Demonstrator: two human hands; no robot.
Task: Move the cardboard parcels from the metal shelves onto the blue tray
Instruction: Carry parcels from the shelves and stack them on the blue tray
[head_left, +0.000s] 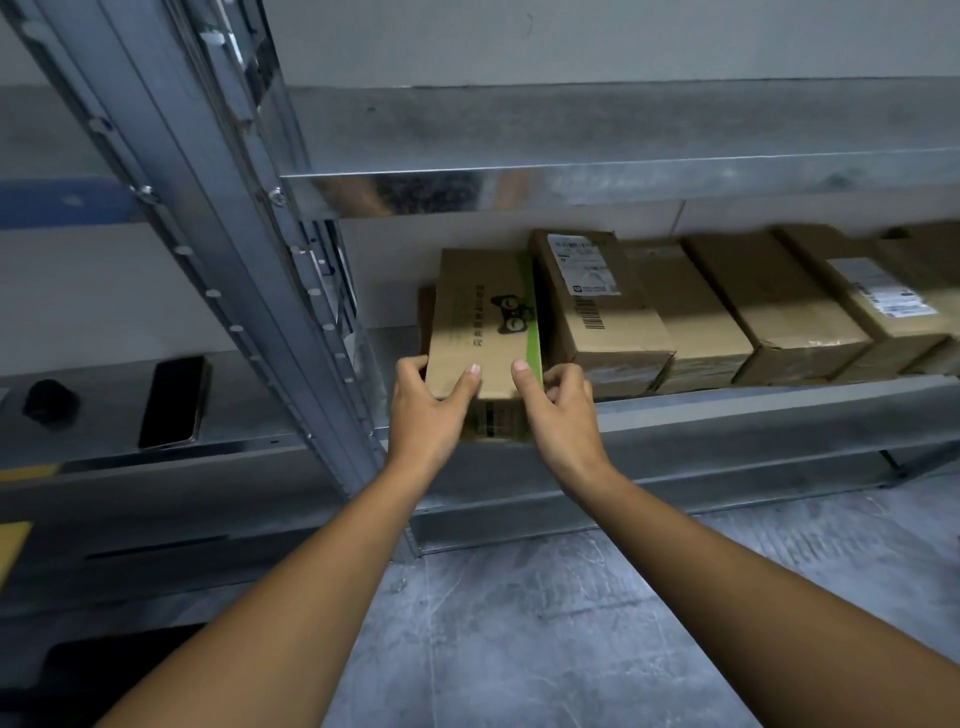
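Note:
A cardboard parcel (485, 317) with a black cat-face print and a green stripe sits at the left end of the lower metal shelf (779, 405). Its front end juts over the shelf's front lip. My left hand (428, 410) grips its front left corner, thumb on top. My right hand (558, 410) grips its front right corner by the green stripe. To its right several more cardboard parcels stand in a row, the nearest a labelled parcel (597, 306) with a barcode. The blue tray is not in view.
A slotted steel upright (228, 234) stands just left of my hands. On the neighbouring shelf to the left lie a black phone (174, 402) and a small dark object (49, 402). An upper shelf board (571, 182) overhangs the parcels. Grey concrete floor (519, 623) lies below.

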